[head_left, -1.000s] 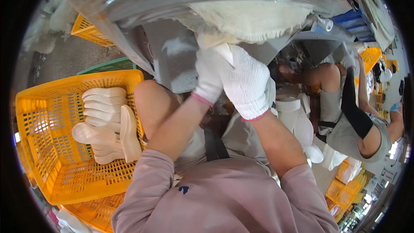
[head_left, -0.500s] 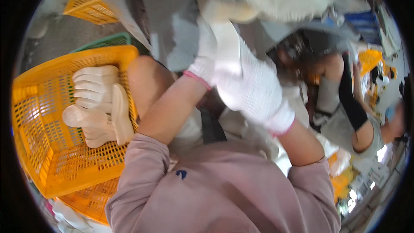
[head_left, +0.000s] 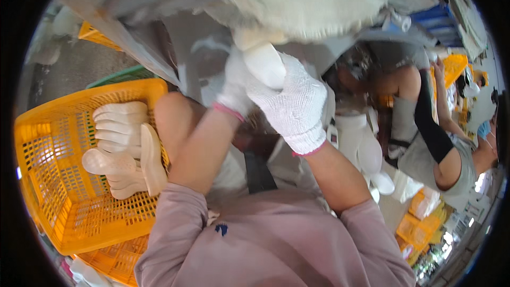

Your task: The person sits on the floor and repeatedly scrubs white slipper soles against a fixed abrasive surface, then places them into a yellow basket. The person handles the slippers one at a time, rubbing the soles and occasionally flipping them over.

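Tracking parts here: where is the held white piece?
The white piece is upper-middle in the head view, in the right hand, beside the left hand, below the frayed cream cloth.

Floor: grey and stained to your far left [head_left: 58,77], paler to your right [head_left: 390,208] | Wall: pale, at your far right [head_left: 490,77] | Light: bright white patches [head_left: 449,237] to your right; whether windows or lamps, you cannot tell
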`<action>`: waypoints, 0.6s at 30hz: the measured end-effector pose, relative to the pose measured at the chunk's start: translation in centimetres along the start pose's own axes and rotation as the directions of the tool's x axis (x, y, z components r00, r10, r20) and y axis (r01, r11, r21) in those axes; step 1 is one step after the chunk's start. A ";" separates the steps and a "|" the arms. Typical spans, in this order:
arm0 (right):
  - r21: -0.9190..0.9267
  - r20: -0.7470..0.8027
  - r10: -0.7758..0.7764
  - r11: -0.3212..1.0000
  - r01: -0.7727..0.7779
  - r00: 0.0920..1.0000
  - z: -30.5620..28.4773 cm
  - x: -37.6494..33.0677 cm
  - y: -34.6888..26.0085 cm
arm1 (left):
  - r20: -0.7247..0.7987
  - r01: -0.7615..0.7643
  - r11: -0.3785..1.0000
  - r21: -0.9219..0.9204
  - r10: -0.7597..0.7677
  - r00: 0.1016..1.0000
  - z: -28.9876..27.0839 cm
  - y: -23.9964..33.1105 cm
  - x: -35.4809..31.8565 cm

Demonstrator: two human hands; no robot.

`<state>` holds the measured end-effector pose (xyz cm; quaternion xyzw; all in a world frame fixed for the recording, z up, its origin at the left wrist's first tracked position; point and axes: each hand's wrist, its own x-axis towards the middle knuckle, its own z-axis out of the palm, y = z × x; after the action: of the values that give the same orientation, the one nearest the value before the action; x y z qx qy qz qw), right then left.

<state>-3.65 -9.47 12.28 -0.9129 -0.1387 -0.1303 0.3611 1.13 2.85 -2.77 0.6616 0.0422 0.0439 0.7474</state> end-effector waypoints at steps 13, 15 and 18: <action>0.531 0.725 0.038 0.603 -0.594 0.687 -1.6 3.0 -0.4 | 0.011 0.174 0.492 -0.853 -0.316 0.949 0.6 5.1 1.4; 0.392 0.825 0.117 0.586 -0.709 0.553 -3.2 3.3 -1.2 | -0.042 0.139 0.487 -0.862 -0.341 0.939 0.9 5.3 0.1; 0.232 0.697 0.076 0.917 -0.325 0.713 -7.0 -2.8 -0.6 | -0.089 0.235 0.721 -0.652 -0.380 0.921 2.6 5.1 -3.3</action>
<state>-7.46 -14.34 16.64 -0.8309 -0.1787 0.2762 0.4488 -1.85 0.45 2.59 0.3480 0.2159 0.0017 0.9123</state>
